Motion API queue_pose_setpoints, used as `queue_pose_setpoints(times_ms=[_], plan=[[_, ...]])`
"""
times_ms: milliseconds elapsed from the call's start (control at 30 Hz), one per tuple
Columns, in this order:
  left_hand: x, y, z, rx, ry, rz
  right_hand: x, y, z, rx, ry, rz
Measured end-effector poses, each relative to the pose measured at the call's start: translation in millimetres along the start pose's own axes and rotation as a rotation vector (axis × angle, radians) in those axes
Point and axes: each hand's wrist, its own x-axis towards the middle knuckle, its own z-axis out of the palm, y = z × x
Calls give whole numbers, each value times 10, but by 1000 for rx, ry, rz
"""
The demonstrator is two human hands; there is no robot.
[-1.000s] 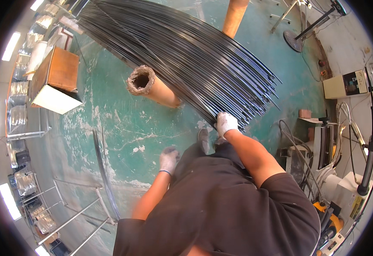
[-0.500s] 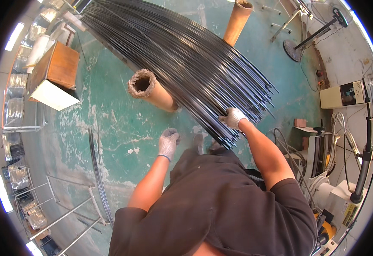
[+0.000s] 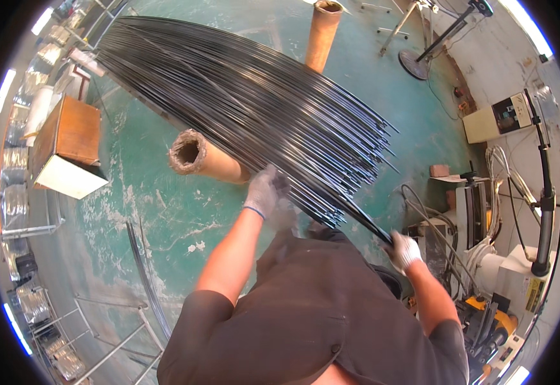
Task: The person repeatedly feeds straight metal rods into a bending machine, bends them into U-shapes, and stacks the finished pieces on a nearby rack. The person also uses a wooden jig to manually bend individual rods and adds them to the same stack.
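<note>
A broad spread of long black tubes (image 3: 248,90) runs from the far left toward me, their cut ends fanned out on the near right. In a white knit glove, my right hand (image 3: 403,250) is closed around a few black tubes (image 3: 364,219) and holds their ends out past the rest, on the right of my body. My left hand (image 3: 268,188), gloved too, is at the near edge of the spread, by the lower cardboard tube. Motion blurs its fingers, and whether they grip any tubes does not show.
Two thick cardboard tubes (image 3: 206,159) stand on either side of the spread. A brown and white box (image 3: 68,144) is on the left, above a metal frame (image 3: 110,333). Machinery with hoses (image 3: 485,224) lines the right side. A round-based stand (image 3: 414,64) is at the far right.
My right hand has moved right and nearer, drawing a few tubes out from the spread. My left hand has gone up and right to the spread's near edge. The whole view has shifted slightly.
</note>
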Motion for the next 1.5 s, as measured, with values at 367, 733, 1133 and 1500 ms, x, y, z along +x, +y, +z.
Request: queue_pose_setpoints(times_ms=[367,733,1133,1500], plan=[[-153,-159,397,-443,-100,-138,-2629,1254,1065,-140,324,363],[-1041,-424,983,-303,-192,-127,-2165,1035,1408,-48,555,344],[-2189,-802,2141,-163,-551,17,-5209,2822,2817,-56,444,1249],[-2896,-3355,3749,195,-968,-310,-4423,2121,2264,2714,1884,130]])
